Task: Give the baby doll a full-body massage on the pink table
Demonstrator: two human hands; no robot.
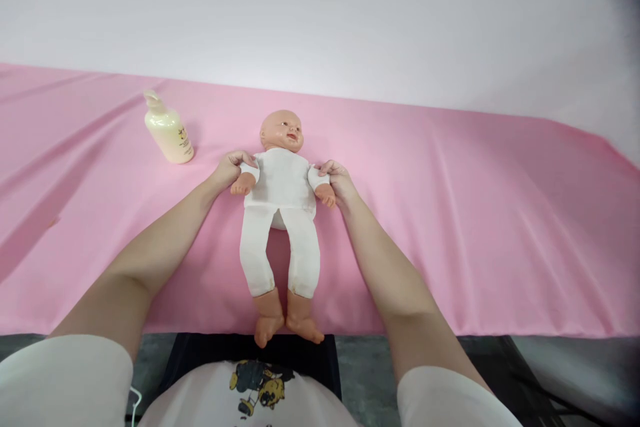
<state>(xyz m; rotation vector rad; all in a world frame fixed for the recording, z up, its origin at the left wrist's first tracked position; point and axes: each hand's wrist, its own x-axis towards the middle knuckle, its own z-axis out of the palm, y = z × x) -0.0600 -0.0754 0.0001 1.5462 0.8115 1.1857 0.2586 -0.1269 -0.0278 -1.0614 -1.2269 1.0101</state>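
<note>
While the plastic baby doll in a white cloth bodysuit (283, 213) lies face-up on the pink-draped bench (475, 213), left hand (233, 168) and right hand (339, 180) each seemingly pinch a sleeve, cream lotion bottle (169, 130) untouched.

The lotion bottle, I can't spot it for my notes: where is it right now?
In the head view the lotion bottle stands on the pink sheet, left of the doll and just beyond the left hand, not touching either.

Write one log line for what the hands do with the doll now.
left hand: grips doll arm | right hand: grips other arm | doll: on back, pink sheet | bottle: untouched
</note>
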